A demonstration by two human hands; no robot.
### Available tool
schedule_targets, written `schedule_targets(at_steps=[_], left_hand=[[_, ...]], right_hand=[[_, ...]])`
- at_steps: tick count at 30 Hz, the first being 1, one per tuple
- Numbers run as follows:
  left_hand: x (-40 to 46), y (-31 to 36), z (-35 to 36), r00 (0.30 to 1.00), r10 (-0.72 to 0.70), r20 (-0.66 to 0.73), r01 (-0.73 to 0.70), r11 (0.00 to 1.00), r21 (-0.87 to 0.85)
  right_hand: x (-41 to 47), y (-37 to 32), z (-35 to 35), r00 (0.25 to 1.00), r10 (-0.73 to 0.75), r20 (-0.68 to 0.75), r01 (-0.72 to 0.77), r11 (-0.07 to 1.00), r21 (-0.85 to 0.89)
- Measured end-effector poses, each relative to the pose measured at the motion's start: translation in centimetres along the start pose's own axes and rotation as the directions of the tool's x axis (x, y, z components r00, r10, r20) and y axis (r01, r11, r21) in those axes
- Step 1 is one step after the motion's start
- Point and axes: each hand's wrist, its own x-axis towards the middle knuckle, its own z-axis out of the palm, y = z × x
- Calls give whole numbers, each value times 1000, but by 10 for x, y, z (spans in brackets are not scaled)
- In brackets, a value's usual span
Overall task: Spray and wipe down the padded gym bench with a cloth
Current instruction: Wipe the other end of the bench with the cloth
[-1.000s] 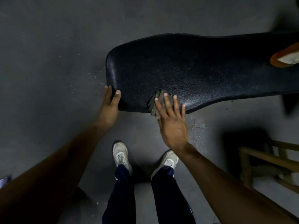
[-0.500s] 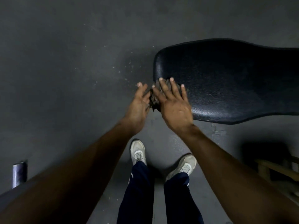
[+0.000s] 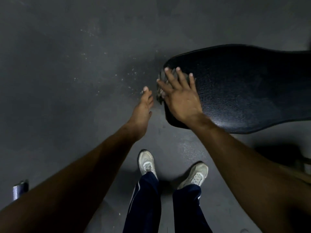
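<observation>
The black, textured padded gym bench stretched from the centre to the right edge, its rounded end pointing left. The right hand lay flat on that end, fingers spread straight, pressing a crumpled grey cloth that showed at the pad's left rim. The left hand hung just left of the cloth with relaxed, open fingers, holding nothing. Below, white sneakers stood on the dark grey speckled floor. A small metallic cylinder sat at near left.
</observation>
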Motion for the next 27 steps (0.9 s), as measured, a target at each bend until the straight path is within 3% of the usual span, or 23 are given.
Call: schedule_targets(at_steps=[5, 9, 15, 20, 23, 27], left_hand=[[-3, 12, 21, 987, 141, -78, -123, 972, 201], [-6, 14, 48, 947, 320, -14, -285, 861, 421], [-16, -13, 98, 886, 423, 190, -407, 510, 758], [-17, -46, 145, 864, 401, 305, -358, 63, 932], [-21, -61, 177, 865, 374, 334, -346, -38, 938], [-21, -74, 222, 880, 335, 337, -330, -81, 941]], right_hand=[[-65, 10, 21, 995, -91, -35, 91, 996, 8], [-105, 36, 33, 996, -16, -89, 20, 999, 43], [-164, 98, 38, 967, 251, -54, -241, 960, 142], [-189, 159, 30, 914, 404, 33, -401, 889, 221], [-198, 205, 22, 848, 527, 59, -519, 802, 295], [-203, 288, 25, 750, 656, 84, -629, 669, 395]])
